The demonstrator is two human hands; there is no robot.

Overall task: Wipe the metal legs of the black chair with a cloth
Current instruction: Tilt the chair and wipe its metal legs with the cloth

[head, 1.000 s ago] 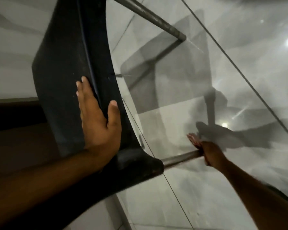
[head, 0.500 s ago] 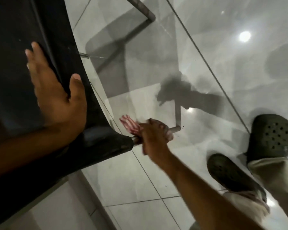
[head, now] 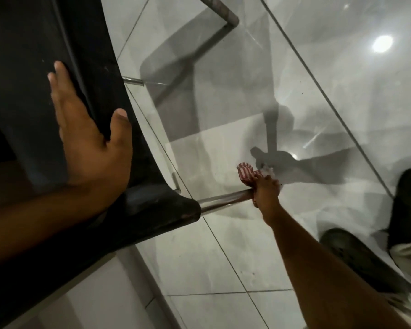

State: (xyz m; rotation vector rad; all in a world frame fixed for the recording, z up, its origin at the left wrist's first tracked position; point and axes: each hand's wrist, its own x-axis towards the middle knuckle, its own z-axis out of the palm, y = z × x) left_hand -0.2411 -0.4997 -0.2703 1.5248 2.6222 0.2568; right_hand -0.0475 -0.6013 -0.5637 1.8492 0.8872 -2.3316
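Note:
The black chair [head: 40,74] is tipped over, its dark seat filling the left side. My left hand [head: 90,141] lies flat against the seat, fingers spread, thumb hooked over its edge. A shiny metal leg [head: 223,201] sticks out to the right from the seat's lower corner. My right hand [head: 266,192] is wrapped around that leg with a red-and-white striped cloth [head: 247,173] bunched in it, some way out from the seat. Another metal leg [head: 220,10] crosses the top, and a short stub of metal [head: 132,80] shows beside the seat edge.
Glossy grey floor tiles [head: 223,269] with dark grout lines lie under everything, with a lamp's glare [head: 382,43] at the upper right. My two feet in dark perforated clogs [head: 356,255] stand at the right edge. A white skirting runs along the lower left.
My right hand with the cloth has slid outward along the lower leg, away from the seat. The view has shifted, and my left hand stays pressed on the seat.

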